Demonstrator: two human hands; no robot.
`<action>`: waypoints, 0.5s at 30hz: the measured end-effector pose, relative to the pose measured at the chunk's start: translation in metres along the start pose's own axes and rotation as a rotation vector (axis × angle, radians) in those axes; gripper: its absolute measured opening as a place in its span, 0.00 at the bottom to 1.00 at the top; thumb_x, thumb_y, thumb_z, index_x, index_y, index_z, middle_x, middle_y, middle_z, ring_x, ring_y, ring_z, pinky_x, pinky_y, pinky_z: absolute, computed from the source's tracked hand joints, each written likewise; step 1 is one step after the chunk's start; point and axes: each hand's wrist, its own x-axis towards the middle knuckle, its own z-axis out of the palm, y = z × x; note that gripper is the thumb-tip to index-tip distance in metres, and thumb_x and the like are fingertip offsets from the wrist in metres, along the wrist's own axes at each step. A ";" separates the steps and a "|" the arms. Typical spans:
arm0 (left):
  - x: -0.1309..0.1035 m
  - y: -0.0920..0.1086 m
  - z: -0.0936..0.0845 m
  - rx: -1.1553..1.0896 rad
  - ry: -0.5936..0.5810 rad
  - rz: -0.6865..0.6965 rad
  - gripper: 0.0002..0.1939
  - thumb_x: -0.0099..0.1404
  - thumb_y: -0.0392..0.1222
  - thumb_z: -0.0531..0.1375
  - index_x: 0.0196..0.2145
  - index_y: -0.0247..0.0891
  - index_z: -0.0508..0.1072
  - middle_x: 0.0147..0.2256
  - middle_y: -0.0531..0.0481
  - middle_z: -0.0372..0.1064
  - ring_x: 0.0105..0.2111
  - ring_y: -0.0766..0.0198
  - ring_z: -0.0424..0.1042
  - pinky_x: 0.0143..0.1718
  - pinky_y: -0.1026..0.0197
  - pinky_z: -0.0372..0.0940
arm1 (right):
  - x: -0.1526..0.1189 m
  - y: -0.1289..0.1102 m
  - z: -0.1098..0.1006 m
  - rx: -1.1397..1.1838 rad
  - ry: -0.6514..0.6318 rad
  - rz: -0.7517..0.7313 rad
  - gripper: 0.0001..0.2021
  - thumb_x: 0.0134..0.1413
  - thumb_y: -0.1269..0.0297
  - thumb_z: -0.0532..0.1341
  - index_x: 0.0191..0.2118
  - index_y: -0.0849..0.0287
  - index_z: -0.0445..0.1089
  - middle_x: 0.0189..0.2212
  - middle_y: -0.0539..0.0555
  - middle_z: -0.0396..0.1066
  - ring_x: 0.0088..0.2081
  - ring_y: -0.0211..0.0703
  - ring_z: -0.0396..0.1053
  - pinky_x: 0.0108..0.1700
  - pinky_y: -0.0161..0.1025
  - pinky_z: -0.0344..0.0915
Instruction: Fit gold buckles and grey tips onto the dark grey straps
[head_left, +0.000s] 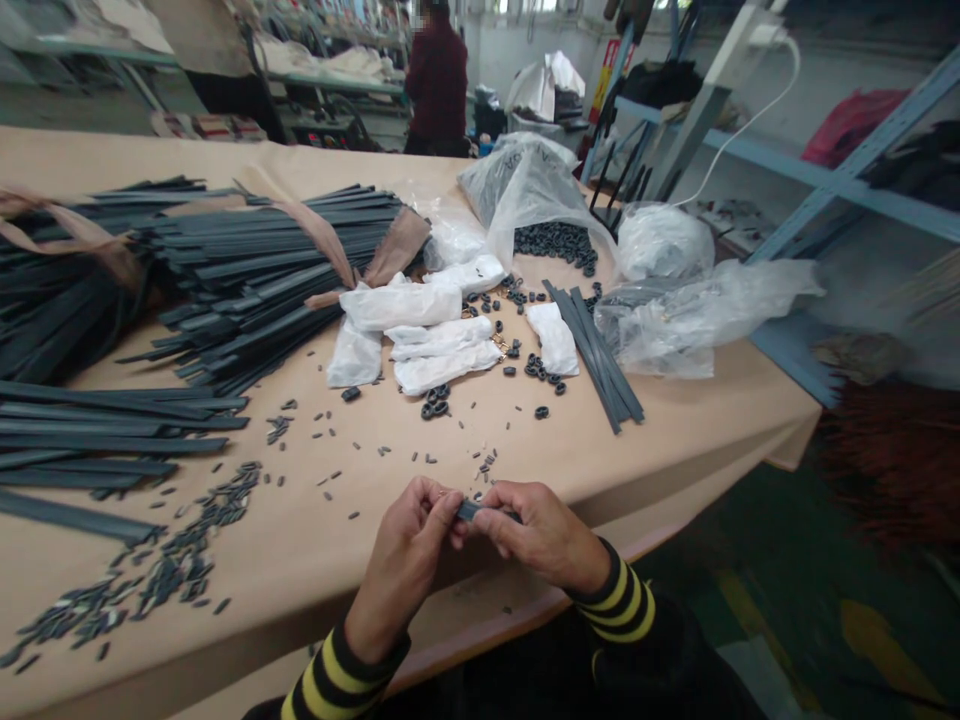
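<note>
Close to the table's front edge, both hands meet on a dark grey strap (468,510). My left hand (412,535) pinches its left end between thumb and fingers, where a tiny gold-coloured bit shows. Around the strap's right part, my right hand (532,530) has its thumb and fingers closed. Much of the strap is hidden by the fingers. Beyond the hands lie small dark cut pieces (486,463) and several dark loops (435,402). A few loose flat straps (596,350) lie farther off to the right.
Bundles of dark straps (255,270) tied with cloth fill the left side. A pile of small cut pieces (176,560) lies at the left front. White packets (442,365) and an opened plastic bag (525,190) of dark loops stand mid-table. A person (436,80) is in the background.
</note>
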 end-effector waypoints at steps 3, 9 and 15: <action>0.003 0.000 -0.004 -0.019 -0.062 -0.054 0.11 0.56 0.46 0.58 0.27 0.37 0.61 0.17 0.56 0.66 0.17 0.71 0.64 0.20 0.68 0.58 | 0.002 0.003 0.000 -0.026 0.005 -0.031 0.09 0.54 0.63 0.54 0.28 0.63 0.66 0.16 0.46 0.61 0.19 0.30 0.59 0.24 0.28 0.55; 0.011 0.010 -0.016 0.073 -0.291 -0.120 0.12 0.58 0.47 0.56 0.26 0.35 0.65 0.18 0.53 0.67 0.17 0.70 0.65 0.20 0.68 0.59 | 0.008 0.003 -0.003 -0.388 0.090 -0.127 0.06 0.54 0.66 0.55 0.29 0.61 0.67 0.19 0.47 0.65 0.22 0.33 0.62 0.27 0.29 0.56; 0.012 0.012 -0.016 0.120 -0.225 -0.090 0.14 0.59 0.50 0.54 0.24 0.37 0.61 0.15 0.56 0.64 0.14 0.72 0.60 0.16 0.69 0.55 | 0.032 0.015 -0.053 -0.594 0.298 -0.237 0.05 0.53 0.68 0.56 0.34 0.61 0.68 0.31 0.53 0.68 0.33 0.37 0.65 0.37 0.33 0.60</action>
